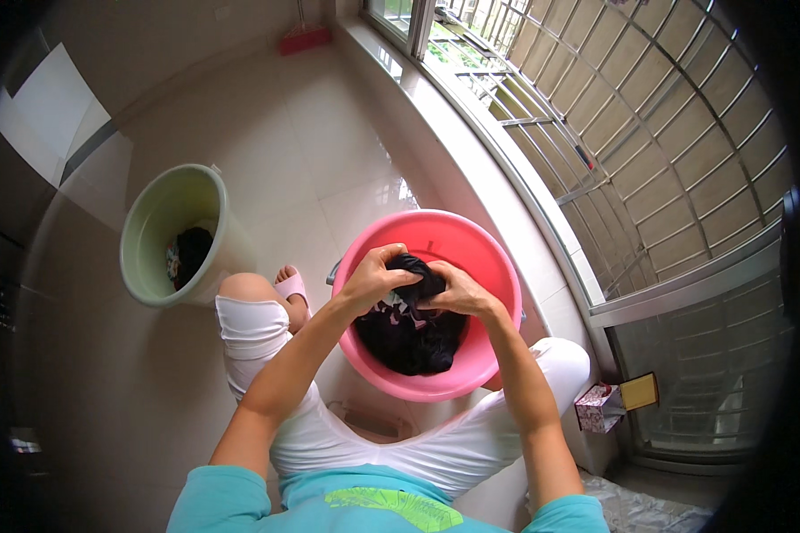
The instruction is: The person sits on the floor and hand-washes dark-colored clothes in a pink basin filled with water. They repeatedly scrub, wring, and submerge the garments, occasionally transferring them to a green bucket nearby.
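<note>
Between my knees stands a pink plastic bucket (pixel 500 266) with dark wet-looking cloth (pixel 407 346) heaped in it. My left hand (pixel 377 273) grips a bunched part of black cloth (pixel 410 266) above the heap. On the other side of the same bunch, my right hand (pixel 457 290) has its fingers closed on the cloth. Both hands are over the bucket's opening, close together. A patch of white and pink patterned fabric (pixel 400 310) shows just below them. Whether the bunch is a separate garment or part of the heap, I cannot tell.
To the left a pale green bucket (pixel 223 226) holds dark and patterned cloth (pixel 193 256). A tiled window ledge (pixel 467 146) with a barred window (pixel 613 133) runs along the right. A patterned box (pixel 600 406) sits at the lower right. A red dustpan (pixel 305 40) lies far off.
</note>
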`<state>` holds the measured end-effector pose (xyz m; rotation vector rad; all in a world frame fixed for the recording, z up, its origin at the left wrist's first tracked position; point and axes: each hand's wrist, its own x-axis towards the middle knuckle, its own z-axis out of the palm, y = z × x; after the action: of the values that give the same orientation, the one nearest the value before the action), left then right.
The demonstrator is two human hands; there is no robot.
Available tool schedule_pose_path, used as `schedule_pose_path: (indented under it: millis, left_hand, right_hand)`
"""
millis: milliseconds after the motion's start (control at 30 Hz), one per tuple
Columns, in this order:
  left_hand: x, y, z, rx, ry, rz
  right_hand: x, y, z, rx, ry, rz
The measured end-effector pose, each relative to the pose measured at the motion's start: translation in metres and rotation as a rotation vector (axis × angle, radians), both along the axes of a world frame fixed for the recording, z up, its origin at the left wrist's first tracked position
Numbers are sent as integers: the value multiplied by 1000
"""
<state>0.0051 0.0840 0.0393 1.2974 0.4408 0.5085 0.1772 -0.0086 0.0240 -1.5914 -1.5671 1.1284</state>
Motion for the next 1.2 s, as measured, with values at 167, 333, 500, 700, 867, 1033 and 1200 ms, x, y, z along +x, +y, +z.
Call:
schedule_pose_path:
  millis: [167,333,500,700,867,1033,1200]
  left_hand:
    - [1,-3,17,-489,-239,3]
    - [15,7,-52,-884,-262,48]
    - [31,6,-81,-957,-288,106]
    - [41,-18,-61,-1026,-307,105]
    - [50,-25,-68,-823,23,342]
    - [35,-2,-95,-846,-173,-25]
    - [43,-29,-48,-700,88,206]
  right_hand:
    - [18,-4,1,-161,725,-338]
    - [-8,8,15,202,484,-435]
    - [-60,0,28,441,-209,-285]
    - [-60,14,-7,470,-455,-420]
    - [-42,13,-20,426,-391,-474]
    - [-75,1,-8,560,-613,-354]
    - [-37,13,-15,466,-450,-555]
